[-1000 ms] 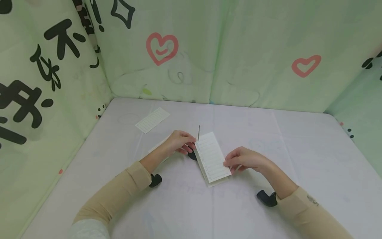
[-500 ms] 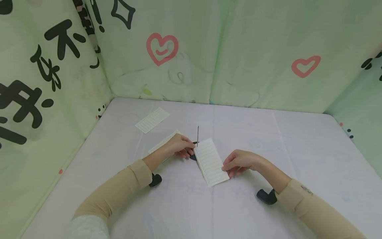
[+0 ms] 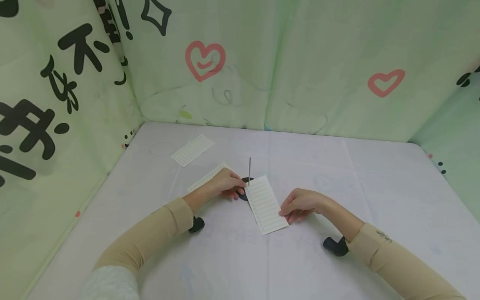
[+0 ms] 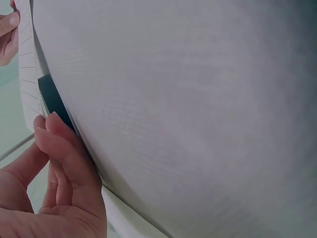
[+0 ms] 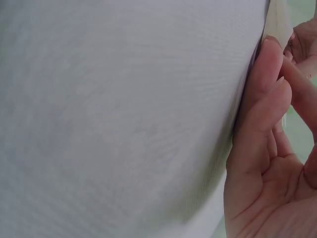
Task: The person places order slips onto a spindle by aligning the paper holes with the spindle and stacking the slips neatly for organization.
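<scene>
A lined white paper slip [image 3: 264, 206] lies at a slant in the middle of the table. My left hand [image 3: 226, 183] pinches its upper left corner, thumb and fingertips close to a thin metal spike [image 3: 250, 168]. That spike stands upright on a round black base [image 3: 243, 196], partly covered by the slip. Its lower end meets the slip near the pinched corner; whether it passes through the paper I cannot tell. At the slip's lower right corner, my right hand [image 3: 303, 204] pinches the edge. The left wrist view shows the slip [image 4: 28, 74] nearly edge-on above the dark base [image 4: 54, 99].
Another lined slip [image 3: 193, 150] lies at the back left of the table [image 3: 330, 166]. A further slip [image 3: 208, 177] is partly hidden behind the left hand and forearm. Printed cloth [image 3: 318, 54] hangs around the table's back and sides.
The slip has come down at its lower end, onto the slip beneath it, and shifted slightly toward me. Both hands went down with it, still pinching. In the last half second little moves.
</scene>
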The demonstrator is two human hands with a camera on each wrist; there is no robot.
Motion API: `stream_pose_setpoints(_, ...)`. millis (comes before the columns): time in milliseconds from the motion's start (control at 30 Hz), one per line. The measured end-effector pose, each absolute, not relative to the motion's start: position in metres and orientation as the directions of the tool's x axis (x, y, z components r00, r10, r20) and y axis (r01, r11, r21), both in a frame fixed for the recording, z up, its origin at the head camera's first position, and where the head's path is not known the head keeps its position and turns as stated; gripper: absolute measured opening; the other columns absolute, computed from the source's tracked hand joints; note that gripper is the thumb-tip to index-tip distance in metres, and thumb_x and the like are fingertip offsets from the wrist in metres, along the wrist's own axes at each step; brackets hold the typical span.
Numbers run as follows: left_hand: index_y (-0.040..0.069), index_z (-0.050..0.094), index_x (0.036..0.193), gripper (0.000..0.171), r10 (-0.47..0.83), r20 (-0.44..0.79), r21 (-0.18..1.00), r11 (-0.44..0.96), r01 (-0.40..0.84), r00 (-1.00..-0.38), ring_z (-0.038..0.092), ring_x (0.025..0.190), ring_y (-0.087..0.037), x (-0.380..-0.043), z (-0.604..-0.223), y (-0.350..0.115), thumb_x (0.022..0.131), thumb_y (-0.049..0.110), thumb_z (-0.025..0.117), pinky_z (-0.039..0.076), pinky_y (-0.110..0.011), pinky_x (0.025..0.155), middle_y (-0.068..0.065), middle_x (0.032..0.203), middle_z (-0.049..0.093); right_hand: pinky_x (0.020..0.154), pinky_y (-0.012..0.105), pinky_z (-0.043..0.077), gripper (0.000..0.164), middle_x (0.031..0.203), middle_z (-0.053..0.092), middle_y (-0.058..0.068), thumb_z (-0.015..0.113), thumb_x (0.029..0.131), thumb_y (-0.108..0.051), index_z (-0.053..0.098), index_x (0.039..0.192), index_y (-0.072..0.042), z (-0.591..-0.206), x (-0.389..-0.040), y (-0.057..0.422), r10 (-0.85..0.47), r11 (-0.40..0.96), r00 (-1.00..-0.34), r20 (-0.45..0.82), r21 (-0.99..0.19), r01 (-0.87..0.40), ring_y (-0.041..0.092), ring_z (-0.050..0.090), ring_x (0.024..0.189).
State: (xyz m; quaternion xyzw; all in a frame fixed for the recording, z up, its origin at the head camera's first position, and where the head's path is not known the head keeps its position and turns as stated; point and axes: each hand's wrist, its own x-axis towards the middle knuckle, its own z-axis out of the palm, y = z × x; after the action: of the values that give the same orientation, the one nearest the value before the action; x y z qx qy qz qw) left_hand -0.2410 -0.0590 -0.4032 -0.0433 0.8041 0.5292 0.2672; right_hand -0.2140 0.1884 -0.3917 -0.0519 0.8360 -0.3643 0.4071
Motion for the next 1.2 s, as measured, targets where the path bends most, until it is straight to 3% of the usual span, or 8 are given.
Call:
stream_pose_setpoints(367, -0.002, 0.064, 0.095, 0.017, 0.204, -0.444, 0.827, 0.468, -0.311, -0.873, 0.054, 0.044, -0.011, -0.243, -0.400, -0.061, 0.085, 0.012, 0.063, 0.045, -0.018, 0.042, -0.005, 0.064, 0.062, 0.046, 0.017, 0.043, 0.014, 0.060, 0.063, 0.001, 0.069, 0.079, -0.017, 0.069, 0.079, -0.004, -0.391, -0.214, 0.188, -0.374, 0.739, -0.671, -0.641, -0.643, 0.201, 0.006, 0.055, 0.050)
stream_pose_setpoints(500, 0.001, 0.063, 0.093, 0.014, 0.220, -0.215, 0.767, 0.642, -0.025, -0.951, 0.054, 0.052, -0.012, -0.248, -0.393, -0.071, 0.086, 0.012, 0.061, 0.045, -0.020, 0.048, -0.005, 0.068, 0.060, 0.046, 0.017, 0.043, 0.013, 0.060, 0.062, 0.000, 0.069, 0.079, -0.017, 0.069, 0.079, -0.004, -0.391, -0.214, 0.187, -0.367, 0.744, -0.674, -0.641, -0.637, 0.201, 0.006, 0.055, 0.050)
stream_pose_setpoints(600, 0.003, 0.061, 0.096, 0.014, 0.275, -0.008, 0.551, 0.803, 0.225, -0.961, 0.056, 0.065, -0.015, -0.255, -0.390, -0.083, 0.087, 0.014, 0.059, 0.046, -0.025, 0.057, -0.006, 0.078, 0.060, 0.046, 0.017, 0.043, 0.012, 0.060, 0.062, 0.000, 0.069, 0.079, -0.016, 0.069, 0.079, -0.004, -0.392, -0.214, 0.187, -0.362, 0.745, -0.677, -0.641, -0.636, 0.203, 0.006, 0.055, 0.050)
stream_pose_setpoints(667, 0.004, 0.059, 0.101, 0.018, 0.335, 0.056, 0.384, 0.862, 0.330, -0.940, 0.056, 0.078, -0.019, -0.259, -0.389, -0.092, 0.088, 0.016, 0.059, 0.047, -0.030, 0.065, -0.007, 0.089, 0.060, 0.046, 0.017, 0.043, 0.012, 0.060, 0.062, 0.001, 0.069, 0.079, -0.016, 0.068, 0.079, -0.004, -0.392, -0.214, 0.186, -0.363, 0.742, -0.676, -0.641, -0.638, 0.207, 0.006, 0.055, 0.050)
stream_pose_setpoints(833, 0.003, 0.049, 0.120, 0.036, 0.473, -0.008, 0.102, 0.877, 0.470, -0.881, 0.047, 0.105, -0.027, -0.266, -0.391, -0.108, 0.091, 0.024, 0.054, 0.041, -0.043, 0.089, -0.011, 0.114, 0.051, 0.047, 0.017, 0.043, 0.012, 0.060, 0.062, 0.001, 0.070, 0.079, -0.015, 0.068, 0.079, -0.004, -0.392, -0.213, 0.187, -0.363, 0.738, -0.676, -0.642, -0.640, 0.211, 0.006, 0.056, 0.050)
stream_pose_setpoints(967, 0.005, 0.040, 0.132, 0.046, 0.496, -0.094, 0.054, 0.868, 0.493, -0.863, 0.039, 0.116, -0.029, -0.270, -0.394, -0.113, 0.094, 0.030, 0.048, 0.032, -0.048, 0.098, -0.012, 0.127, 0.043, 0.046, 0.017, 0.043, 0.012, 0.060, 0.062, 0.001, 0.069, 0.079, -0.015, 0.068, 0.078, -0.004, -0.392, -0.213, 0.187, -0.366, 0.737, -0.676, -0.640, -0.643, 0.209, 0.006, 0.056, 0.050)
stream_pose_setpoints(1200, 0.014, 0.029, 0.141, 0.049, 0.462, -0.208, -0.056, 0.875, 0.482, -0.862, 0.030, 0.128, -0.029, -0.278, -0.401, -0.113, 0.098, 0.036, 0.034, 0.025, -0.050, 0.104, -0.009, 0.141, 0.032, 0.046, 0.017, 0.043, 0.011, 0.059, 0.062, 0.000, 0.069, 0.079, -0.015, 0.068, 0.078, -0.004, -0.393, -0.213, 0.187, -0.367, 0.739, -0.675, -0.641, -0.641, 0.207, 0.006, 0.056, 0.050)
